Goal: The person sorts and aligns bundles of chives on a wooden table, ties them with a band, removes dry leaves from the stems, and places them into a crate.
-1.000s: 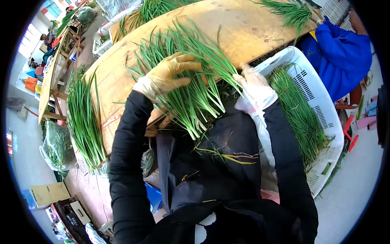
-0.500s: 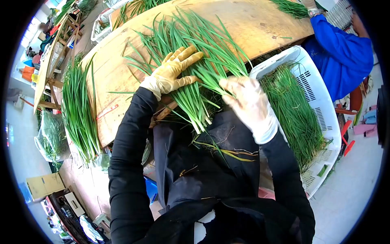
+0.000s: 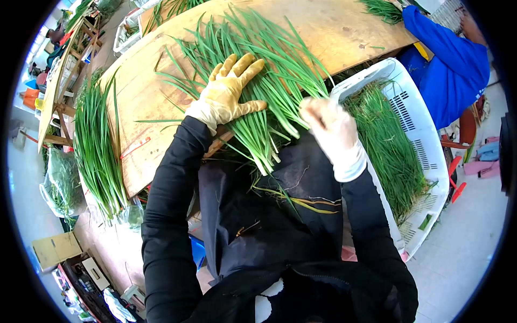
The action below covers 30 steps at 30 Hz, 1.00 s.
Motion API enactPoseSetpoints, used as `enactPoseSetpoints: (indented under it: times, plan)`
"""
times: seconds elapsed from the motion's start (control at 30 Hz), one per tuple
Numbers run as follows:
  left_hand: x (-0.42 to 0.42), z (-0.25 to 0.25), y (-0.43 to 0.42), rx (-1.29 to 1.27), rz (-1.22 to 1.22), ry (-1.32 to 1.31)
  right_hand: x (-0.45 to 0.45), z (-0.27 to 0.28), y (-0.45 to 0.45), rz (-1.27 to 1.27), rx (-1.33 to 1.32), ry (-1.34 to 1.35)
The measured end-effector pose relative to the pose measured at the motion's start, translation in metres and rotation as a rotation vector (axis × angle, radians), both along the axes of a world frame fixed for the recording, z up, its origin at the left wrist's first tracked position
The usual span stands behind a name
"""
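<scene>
A spread of garlic chives (image 3: 253,91) lies on the wooden table, pale stem ends hanging over the near edge. My left hand (image 3: 229,94), in a yellowed glove, rests flat on the chives with fingers spread. Close to the stem ends on the right is my right hand (image 3: 331,129), in a pale glove. Its fingers are curled together and slightly blurred; whatever they hold is hidden. Below, a dark apron (image 3: 269,215) covers my lap, with a few yellow and dried leaves on it.
A white perforated crate (image 3: 414,124) full of chives stands at my right. On the left table edge lies another chive bundle (image 3: 97,151). A person in a blue sleeve (image 3: 447,59) sits at upper right, near more chives (image 3: 382,9). The wooden table (image 3: 355,32) curves ahead.
My right hand has shifted slightly right and away from the stems, whose white ends now show beside it. My left hand stays on the chives. The person in blue has lowered an arm.
</scene>
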State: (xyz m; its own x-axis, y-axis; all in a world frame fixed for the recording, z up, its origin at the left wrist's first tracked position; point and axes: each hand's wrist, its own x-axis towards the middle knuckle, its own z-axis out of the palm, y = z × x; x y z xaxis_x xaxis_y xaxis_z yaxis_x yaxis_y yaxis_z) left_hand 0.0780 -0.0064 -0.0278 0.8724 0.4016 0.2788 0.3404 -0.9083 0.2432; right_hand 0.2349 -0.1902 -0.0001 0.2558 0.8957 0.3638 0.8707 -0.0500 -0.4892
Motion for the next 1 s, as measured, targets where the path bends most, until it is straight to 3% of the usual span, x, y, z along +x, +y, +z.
enactPoseSetpoints:
  times: [0.07, 0.13, 0.17, 0.2, 0.27, 0.3, 0.4, 0.47, 0.53, 0.6, 0.67, 0.7, 0.73, 0.8, 0.87, 0.93, 1.0]
  plan:
    - [-0.001, -0.001, -0.001, -0.004, -0.002, -0.005, -0.019, 0.004, -0.008, 0.247, -0.28, -0.245]
    - [-0.001, -0.002, 0.001, -0.008, -0.01, -0.061, -0.037, -0.01, -0.008, 0.161, -0.559, -0.199]
    - [-0.002, -0.002, 0.0, -0.026, -0.01, -0.076, -0.041, -0.017, -0.004, 0.141, -0.506, -0.053]
    - [-0.002, -0.002, 0.0, -0.027, -0.005, -0.08, -0.044, -0.031, -0.003, 0.134, -0.248, 0.015]
    - [-0.003, 0.0, -0.001, -0.026, -0.001, -0.073, -0.045, -0.054, 0.006, 0.129, -0.077, 0.448]
    - [-0.003, 0.002, -0.001, -0.061, -0.021, -0.072, -0.04, -0.06, 0.009, 0.137, -0.006, 0.505]
    - [-0.005, 0.001, 0.0, -0.059, -0.013, -0.087, -0.023, -0.061, 0.012, 0.079, -0.228, 1.225]
    - [-0.005, 0.001, 0.001, -0.071, -0.028, -0.1, -0.015, -0.062, 0.01, 0.101, -0.246, 1.205]
    - [-0.005, 0.001, 0.0, -0.058, -0.023, -0.094, -0.012, -0.064, 0.009, -0.073, 0.095, 0.198]
    - [-0.005, 0.0, -0.001, -0.058, -0.019, -0.083, -0.009, -0.038, 0.005, -0.128, 0.134, -0.148]
    - [-0.004, 0.003, 0.001, -0.048, -0.004, -0.074, -0.021, -0.017, -0.004, -0.102, 0.353, -0.163]
    - [-0.004, 0.003, 0.0, -0.061, -0.004, -0.065, -0.026, -0.017, -0.011, -0.021, 0.317, -0.029]
    - [-0.004, 0.004, -0.001, -0.072, -0.007, -0.057, -0.036, -0.017, -0.015, 0.001, 0.174, 0.02]
    - [-0.004, 0.004, -0.001, -0.075, -0.009, -0.053, -0.048, -0.005, -0.004, 0.015, -0.302, -0.157]
    - [-0.002, 0.003, -0.001, -0.077, -0.011, -0.052, -0.044, -0.023, 0.013, 0.095, -0.373, -0.152]
    - [-0.004, 0.003, -0.001, -0.058, -0.007, -0.024, -0.035, -0.044, 0.026, 0.198, -0.358, 0.263]
    - [-0.005, 0.005, -0.001, -0.081, 0.007, -0.015, -0.03, -0.038, 0.022, 0.133, -0.188, 0.604]
